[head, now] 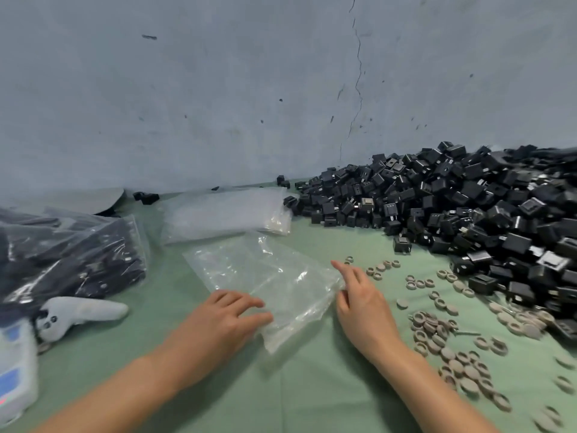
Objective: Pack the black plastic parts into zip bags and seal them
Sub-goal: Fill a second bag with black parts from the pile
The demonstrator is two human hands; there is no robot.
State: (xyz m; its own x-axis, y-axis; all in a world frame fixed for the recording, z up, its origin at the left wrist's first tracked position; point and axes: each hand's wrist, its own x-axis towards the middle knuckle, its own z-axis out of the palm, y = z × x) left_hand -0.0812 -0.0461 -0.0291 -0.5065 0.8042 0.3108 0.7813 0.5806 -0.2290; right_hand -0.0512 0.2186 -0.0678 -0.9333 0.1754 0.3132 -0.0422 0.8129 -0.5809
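hundreds of black plastic parts [452,207] lie heaped to the right of and behind the empty zip bag [265,276], and the heap runs off the right edge of the picture. to the left of the bag, filled bags [68,251] holding dark contents are cut off by the left edge and blurred, so their number cannot be made out. a white device [15,370] nearer on that side shows only in part. both forearms enter from the bottom edge.

the left hand [224,320] rests on the bag's near left edge, fingers spread and nearly straight, pressing the film flat rather than clasping it. the right hand [359,304] is at the bag's right edge, forefinger stretched forward and thumb tucked against the crumpled film. whether it pinches the plastic cannot be told.

the bag itself is clear, holds nothing and lies flat on the green cloth [296,395] between the two hands. just behind it lies a pack of unused clear bags [224,214]. grey rings [452,348] are scattered to its right, between the right hand and the heap. a grey soft toy [78,310] lies to its left, beside the filled bags. a cracked blue-grey wall [218,89] rises behind everything.
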